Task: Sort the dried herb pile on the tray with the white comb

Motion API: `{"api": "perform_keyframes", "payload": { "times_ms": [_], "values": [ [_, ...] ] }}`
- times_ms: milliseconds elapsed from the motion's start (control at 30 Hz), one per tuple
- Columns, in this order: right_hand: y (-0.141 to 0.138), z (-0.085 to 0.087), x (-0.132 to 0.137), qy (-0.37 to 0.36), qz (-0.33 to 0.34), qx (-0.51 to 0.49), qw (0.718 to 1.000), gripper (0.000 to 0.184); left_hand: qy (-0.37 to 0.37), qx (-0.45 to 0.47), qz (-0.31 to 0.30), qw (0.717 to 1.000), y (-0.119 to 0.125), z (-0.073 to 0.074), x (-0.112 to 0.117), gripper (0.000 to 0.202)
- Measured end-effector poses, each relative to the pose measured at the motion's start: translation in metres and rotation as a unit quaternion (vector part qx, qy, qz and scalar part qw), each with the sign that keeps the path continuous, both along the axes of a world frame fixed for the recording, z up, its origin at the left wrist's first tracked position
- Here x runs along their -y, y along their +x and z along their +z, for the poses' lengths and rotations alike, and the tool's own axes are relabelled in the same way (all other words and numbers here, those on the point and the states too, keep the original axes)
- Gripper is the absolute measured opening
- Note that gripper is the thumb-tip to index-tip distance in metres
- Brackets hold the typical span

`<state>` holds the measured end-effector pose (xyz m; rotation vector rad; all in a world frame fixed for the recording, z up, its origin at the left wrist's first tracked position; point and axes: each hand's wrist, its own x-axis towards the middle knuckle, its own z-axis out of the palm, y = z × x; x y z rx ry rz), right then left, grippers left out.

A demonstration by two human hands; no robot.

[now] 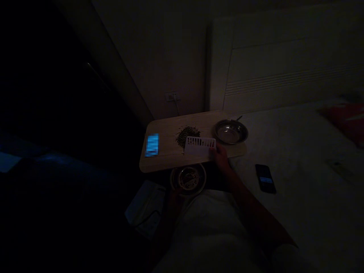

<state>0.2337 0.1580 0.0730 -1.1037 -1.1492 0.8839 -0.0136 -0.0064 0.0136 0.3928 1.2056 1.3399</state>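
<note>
The room is very dark. My right hand (pixel 219 156) grips the right end of a white slotted plastic scraper (pixel 199 146) that stands on a small wooden table (pixel 165 159), beside a pile of dark seeds or grains (pixel 186 135). My left hand (pixel 174 199) is barely visible below the table's front edge, holding a metal bowl (pixel 188 179) with some contents under the edge. An empty steel bowl (pixel 231 131) sits at the table's right end.
A lit phone (pixel 152 145) lies on the table's left part. A dark phone (pixel 265 178) rests on the white bed (pixel 298 182) at the right, near a red cushion (pixel 345 121). A headboard and wall socket (pixel 171 96) stand behind.
</note>
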Motion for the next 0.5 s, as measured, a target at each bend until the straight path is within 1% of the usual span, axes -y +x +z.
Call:
{"api": "perform_keyframes", "payload": {
  "times_ms": [167,333,433,500],
  "values": [
    [0.0,0.0,-0.001,-0.009,0.013,-0.003,1.0,0.031,-0.014,0.006,-0.005,1.0,0.007,0.002,-0.003,0.039],
    [0.001,0.0,0.0,-0.008,0.026,0.0,1.0,0.029,-0.024,0.012,-0.006,1.0,0.006,-0.007,-0.005,0.038],
    [0.001,-0.001,0.0,-0.007,0.024,-0.007,1.0,0.029,-0.025,0.003,-0.005,1.0,0.001,-0.013,-0.003,0.032],
    [0.0,-0.002,-0.001,-0.005,0.022,-0.007,1.0,0.029,-0.013,0.007,-0.004,1.0,-0.003,-0.015,-0.001,0.029]
  ]
}}
